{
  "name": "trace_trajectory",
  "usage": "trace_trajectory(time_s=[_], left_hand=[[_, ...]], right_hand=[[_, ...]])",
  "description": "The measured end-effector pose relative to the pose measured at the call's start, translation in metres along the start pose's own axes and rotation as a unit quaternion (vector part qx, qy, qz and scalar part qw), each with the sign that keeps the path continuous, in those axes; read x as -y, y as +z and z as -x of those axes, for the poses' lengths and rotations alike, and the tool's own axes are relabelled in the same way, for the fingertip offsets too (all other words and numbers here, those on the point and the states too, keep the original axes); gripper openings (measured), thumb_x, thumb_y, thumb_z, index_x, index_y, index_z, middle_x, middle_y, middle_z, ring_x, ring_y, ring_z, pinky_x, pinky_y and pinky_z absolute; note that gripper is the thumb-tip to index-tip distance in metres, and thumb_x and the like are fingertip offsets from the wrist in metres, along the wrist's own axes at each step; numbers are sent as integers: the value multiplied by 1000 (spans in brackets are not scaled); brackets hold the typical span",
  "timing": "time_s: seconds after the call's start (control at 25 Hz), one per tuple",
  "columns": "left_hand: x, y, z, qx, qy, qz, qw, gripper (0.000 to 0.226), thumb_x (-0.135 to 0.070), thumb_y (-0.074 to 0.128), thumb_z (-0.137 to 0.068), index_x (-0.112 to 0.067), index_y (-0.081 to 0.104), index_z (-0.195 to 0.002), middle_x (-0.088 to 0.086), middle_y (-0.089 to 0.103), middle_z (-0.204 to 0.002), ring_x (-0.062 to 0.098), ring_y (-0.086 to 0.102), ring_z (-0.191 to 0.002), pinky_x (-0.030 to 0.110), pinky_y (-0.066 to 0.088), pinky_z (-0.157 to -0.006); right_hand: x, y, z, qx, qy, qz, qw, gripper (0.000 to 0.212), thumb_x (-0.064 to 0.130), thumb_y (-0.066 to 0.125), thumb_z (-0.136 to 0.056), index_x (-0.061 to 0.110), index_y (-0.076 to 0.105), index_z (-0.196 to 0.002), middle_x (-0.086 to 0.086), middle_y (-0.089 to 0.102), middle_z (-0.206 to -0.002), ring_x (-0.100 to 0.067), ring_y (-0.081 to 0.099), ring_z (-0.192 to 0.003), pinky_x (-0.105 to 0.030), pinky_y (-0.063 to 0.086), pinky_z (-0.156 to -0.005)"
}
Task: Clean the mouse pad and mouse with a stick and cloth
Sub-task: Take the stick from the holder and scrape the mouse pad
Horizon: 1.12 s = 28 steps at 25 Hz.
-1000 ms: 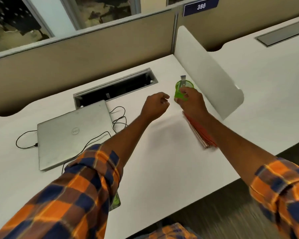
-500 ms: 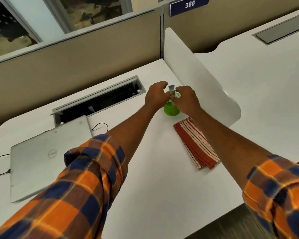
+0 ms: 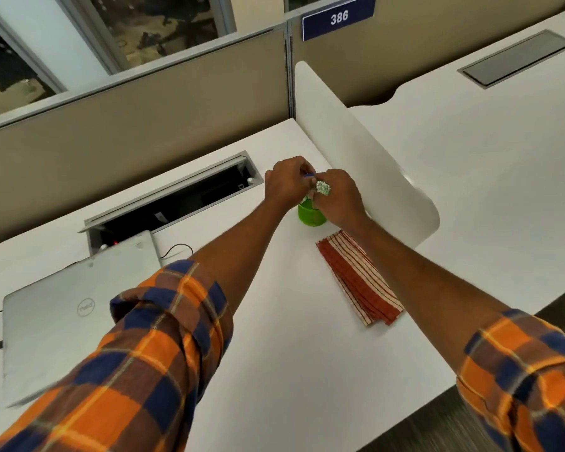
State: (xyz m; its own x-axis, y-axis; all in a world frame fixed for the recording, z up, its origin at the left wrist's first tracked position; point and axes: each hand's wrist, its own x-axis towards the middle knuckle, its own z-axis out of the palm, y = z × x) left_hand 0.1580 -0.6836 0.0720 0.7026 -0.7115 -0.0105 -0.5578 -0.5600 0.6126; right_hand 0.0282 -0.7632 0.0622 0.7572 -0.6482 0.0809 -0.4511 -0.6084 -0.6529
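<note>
- both hands meet right above the green cup (image 3: 310, 216); left hand (image 3: 286, 184) pinches a blue-tipped stick (image 3: 309, 174), right hand (image 3: 338, 199) pinches something meshy
- stick stands upright out of the cup
- cloth (image 3: 359, 277) lies on the bench (image 3: 274, 337), nearer the right arm
- mouse and pad aren't visible

My cup (image 3: 310, 216) stands on the desk (image 3: 291, 337) toward its far right corner, just beside the divider panel (image 3: 366, 164) that runs along the desk's right edge. The cloth (image 3: 359, 278) lies flat in front of the cup, near the right edge. The laptop (image 3: 69, 308) sits closed toward the left edge, and the cable tray (image 3: 177, 197) is sunk into the desk behind it, left of the cup. My left hand (image 3: 286, 184) and right hand (image 3: 338, 197) meet directly above the cup.
</note>
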Motion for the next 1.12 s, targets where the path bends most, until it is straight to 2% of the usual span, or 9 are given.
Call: trace_trajectory(time_s=[0.16, 0.24, 0.32, 0.44, 0.6, 0.76, 0.92, 1.04, 1.12], left_hand=[[-9, -33, 25, -58, 16, 87, 994, 10, -25, 77, -86, -32, 71, -90, -16, 74, -91, 6, 70, -94, 46, 58, -93], [-13, -61, 51, -99, 15, 175, 979, 8, -18, 76, -90, -23, 73, -96, -13, 75, -95, 4, 70, -92, 38, 61, -90], [-10, -90, 84, -132, 4, 264, 955, 9, -13, 75, -93, -18, 73, -101, -9, 75, -98, 6, 71, -92, 32, 62, -87], [16, -125, 150, -151, -31, 334, 930, 9, -12, 73, -97, -14, 71, -106, 0, 77, -101, 9, 72, -92, 22, 57, -78], [73, -152, 245, -140, -77, 332, 930, 14, -19, 73, -99, -19, 70, -112, 4, 76, -103, 21, 73, -97, 29, 57, -80], [134, -180, 339, -114, -123, 291, 942, 23, -19, 75, -97, -28, 73, -118, -4, 77, -96, 11, 72, -91, 33, 59, -85], [181, -202, 410, -104, -141, 218, 960, 11, -21, 77, -94, -28, 79, -102, -13, 79, -95, 4, 72, -93, 29, 59, -83], [216, -218, 452, -88, -169, 193, 962, 7, -23, 77, -93, -29, 77, -95, -9, 77, -87, 8, 71, -85, 28, 57, -76], [230, -226, 476, -72, -179, 221, 956, 5, -19, 77, -94, -23, 77, -95, -5, 76, -82, 5, 69, -75, 22, 53, -69]], right_hand=[[28, -12, 14, -66, -26, -62, 996, 26, 22, 77, -95, 11, 75, -119, -6, 74, -120, -18, 65, -111, -32, 51, -97], [50, -18, 24, -88, -36, -103, 990, 24, 23, 75, -96, 15, 77, -118, 1, 76, -118, -3, 60, -104, -31, 49, -102], [73, -22, 43, -68, -26, -136, 988, 19, 26, 72, -98, 15, 78, -113, 5, 77, -109, 1, 57, -92, -26, 44, -104], [104, -14, 85, -16, -23, -206, 978, 12, 24, 75, -96, 15, 79, -102, 13, 75, -89, 3, 64, -80, -13, 47, -79], [144, 18, 151, 72, 6, -272, 960, 6, 24, 80, -91, 21, 82, -95, 9, 78, -85, -9, 73, -85, -27, 58, -80], [191, 56, 216, 160, 3, -261, 952, 4, 24, 84, -87, 24, 83, -90, 11, 79, -82, -8, 72, -81, -26, 56, -76], [232, 92, 264, 214, -2, -225, 950, 5, 25, 85, -85, 27, 83, -89, 13, 79, -82, -9, 74, -83, -33, 60, -79], [262, 114, 296, 236, -12, -225, 945, 10, 25, 90, -80, 26, 84, -88, 10, 79, -80, -17, 75, -81, -38, 61, -77], [278, 124, 313, 236, 13, -258, 937, 11, 23, 92, -76, 22, 84, -84, 3, 80, -78, -25, 75, -77, -40, 61, -74]])
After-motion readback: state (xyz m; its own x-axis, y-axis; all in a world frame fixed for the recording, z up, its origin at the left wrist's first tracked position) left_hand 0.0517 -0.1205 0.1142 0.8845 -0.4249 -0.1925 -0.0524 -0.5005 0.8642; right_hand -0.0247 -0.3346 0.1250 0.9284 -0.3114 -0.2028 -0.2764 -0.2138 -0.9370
